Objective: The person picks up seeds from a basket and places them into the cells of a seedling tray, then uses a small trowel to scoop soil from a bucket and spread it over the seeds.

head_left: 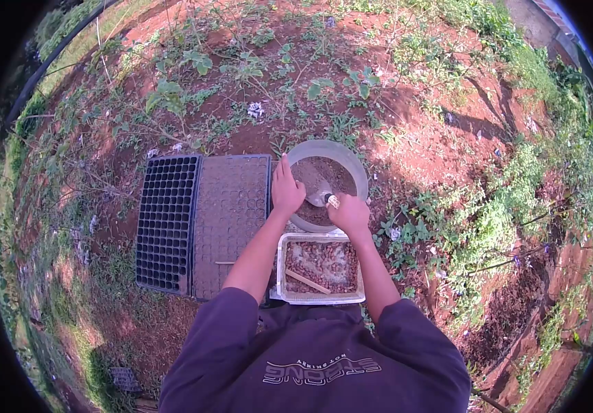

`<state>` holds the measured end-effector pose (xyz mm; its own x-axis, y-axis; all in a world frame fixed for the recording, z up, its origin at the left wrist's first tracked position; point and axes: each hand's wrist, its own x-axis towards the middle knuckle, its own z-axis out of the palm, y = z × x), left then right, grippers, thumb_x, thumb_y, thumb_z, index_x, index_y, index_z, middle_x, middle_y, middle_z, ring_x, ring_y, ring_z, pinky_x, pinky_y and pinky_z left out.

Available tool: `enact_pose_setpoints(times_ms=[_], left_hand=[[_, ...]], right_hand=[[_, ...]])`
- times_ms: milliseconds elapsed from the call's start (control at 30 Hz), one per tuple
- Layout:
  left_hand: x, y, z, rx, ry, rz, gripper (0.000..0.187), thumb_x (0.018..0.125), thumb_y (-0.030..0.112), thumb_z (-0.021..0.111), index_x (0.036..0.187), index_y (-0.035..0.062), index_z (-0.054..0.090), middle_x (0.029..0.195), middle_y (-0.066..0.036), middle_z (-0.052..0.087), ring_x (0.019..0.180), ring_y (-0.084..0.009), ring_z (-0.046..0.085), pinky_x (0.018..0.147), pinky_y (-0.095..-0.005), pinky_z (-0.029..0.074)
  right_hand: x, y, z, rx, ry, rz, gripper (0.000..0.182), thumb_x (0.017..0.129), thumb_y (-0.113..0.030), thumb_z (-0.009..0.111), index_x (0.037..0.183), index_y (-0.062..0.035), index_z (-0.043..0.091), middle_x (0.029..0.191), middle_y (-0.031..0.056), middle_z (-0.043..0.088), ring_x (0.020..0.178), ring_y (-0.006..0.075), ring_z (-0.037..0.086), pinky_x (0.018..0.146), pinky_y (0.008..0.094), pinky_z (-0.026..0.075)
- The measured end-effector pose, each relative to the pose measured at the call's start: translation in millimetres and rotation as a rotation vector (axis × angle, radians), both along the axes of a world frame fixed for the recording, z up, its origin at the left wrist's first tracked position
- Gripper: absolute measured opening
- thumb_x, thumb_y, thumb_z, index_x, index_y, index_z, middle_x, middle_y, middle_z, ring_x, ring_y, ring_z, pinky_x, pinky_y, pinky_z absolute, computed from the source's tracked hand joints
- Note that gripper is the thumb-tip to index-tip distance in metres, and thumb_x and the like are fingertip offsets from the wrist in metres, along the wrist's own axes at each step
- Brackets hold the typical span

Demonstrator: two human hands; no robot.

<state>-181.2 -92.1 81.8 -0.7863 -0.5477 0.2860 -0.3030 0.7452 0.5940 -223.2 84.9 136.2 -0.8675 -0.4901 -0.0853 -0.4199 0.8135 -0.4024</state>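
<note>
A round translucent tub (361, 172) with brown soil (338, 176) in it stands in front of me. My left hand (287, 190) holds its left rim, fingers stretched along the outer side and the thumb toward the inside. In my right hand (349, 213), closed over the near right rim, is the handle of a small trowel (320, 196). Its pale blade dips into the soil. Nearer my body, a white rectangular tray (281, 268) holds reddish-brown seeds (317, 258) with whitish patches, and a flat wooden stick (308, 281) lies across them.
Left of the tub lie two seedling trays side by side: a soil-filled one (231, 206) with a thin stick (225, 262) on it, and a black one (167, 220) with unfilled cells. Reddish ground (413, 117) with weeds and low plants (516, 179) surrounds them.
</note>
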Motion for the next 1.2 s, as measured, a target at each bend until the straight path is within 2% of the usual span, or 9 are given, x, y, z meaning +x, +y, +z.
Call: enact_pose_setpoints(times_ms=[100,200,367,600,867,967,1067,1133,1200], left_hand=[[3,3,2,0.003,0.01,0.008,0.082,0.074,0.006,0.057,0.145,-0.0004,0.015,0.139,-0.024,0.035,0.128,-0.0401,0.037,0.106,-0.045,0.033],[0,0,-1,0.01,0.013,0.005,0.082,0.075,0.006,0.057,0.145,-0.0005,0.015,0.139,-0.024,0.035,0.128,-0.04,0.037,0.106,-0.0449,0.033],[1,-1,-1,0.039,-0.005,-0.004,0.083,0.076,0.007,0.058,0.146,0.0005,0.013,0.139,-0.024,0.034,0.128,-0.0409,0.036,0.107,-0.0454,0.032],[1,2,3,0.024,-0.007,0.015,0.079,0.076,0.006,0.056,0.145,-0.0004,0.017,0.139,-0.024,0.036,0.126,-0.0393,0.039,0.106,-0.0447,0.034],[0,0,-2,0.06,-0.006,0.02,0.082,0.077,0.009,0.059,0.147,0.0043,0.014,0.137,-0.024,0.037,0.127,-0.0407,0.037,0.106,-0.0458,0.033],[1,-1,-5,0.061,0.001,0.016,0.082,0.078,0.008,0.058,0.147,0.0036,0.014,0.136,-0.024,0.037,0.126,-0.0409,0.038,0.106,-0.0455,0.033],[3,0,-2,0.092,0.097,0.004,0.074,0.078,0.007,0.058,0.144,0.0051,0.023,0.138,-0.023,0.037,0.127,-0.0406,0.037,0.106,-0.0459,0.032],[7,2,0,0.007,0.205,-0.052,0.051,0.08,0.009,0.06,0.129,0.0095,0.048,0.14,-0.021,0.034,0.129,-0.0412,0.034,0.107,-0.0475,0.03],[12,3,0,-0.062,0.169,-0.099,0.038,0.08,0.011,0.063,0.117,0.0112,0.056,0.142,-0.019,0.033,0.13,-0.0413,0.032,0.108,-0.0481,0.029]], right_hand=[[8,9,14,-0.021,-0.021,-0.036,0.038,0.074,-0.033,0.068,0.106,-0.0115,0.069,0.084,0.0184,0.068,0.081,0.0357,0.067,0.074,0.0448,0.053],[16,25,12,-0.22,0.064,-0.08,0.035,0.074,-0.027,0.069,0.103,-0.0077,0.068,0.084,0.0199,0.068,0.079,0.0368,0.067,0.071,0.0456,0.054],[20,42,-4,-0.521,-0.085,-0.164,0.043,0.077,-0.026,0.069,0.114,-0.0043,0.064,0.092,0.023,0.067,0.088,0.0385,0.066,0.077,0.0414,0.052],[19,50,-7,-0.529,-0.366,-0.272,0.042,0.077,-0.02,0.069,0.116,-0.0042,0.064,0.093,0.0207,0.069,0.089,0.0316,0.068,0.081,0.036,0.051],[38,49,-12,-0.441,0.118,-0.106,0.037,0.078,-0.023,0.067,0.113,-0.0106,0.066,0.093,0.0189,0.066,0.089,0.0364,0.064,0.077,0.0444,0.05],[46,48,-1,-0.415,0.099,-0.145,0.037,0.078,-0.022,0.069,0.112,-0.0066,0.066,0.104,0.0202,0.066,0.094,0.0362,0.064,0.082,0.0386,0.05],[49,51,-2,-0.482,0.019,-0.169,0.037,0.079,-0.021,0.069,0.112,-0.0055,0.066,0.104,0.0204,0.066,0.096,0.0352,0.065,0.084,0.0378,0.05],[52,52,-5,-0.55,-0.003,-0.169,0.038,0.079,-0.021,0.069,0.113,-0.0045,0.066,0.105,0.0206,0.066,0.098,0.0341,0.065,0.085,0.037,0.05],[55,52,-8,-0.619,-0.026,-0.171,0.038,0.079,-0.02,0.069,0.113,-0.0035,0.065,0.106,0.0207,0.066,0.1,0.0329,0.065,0.087,0.0361,0.05]])
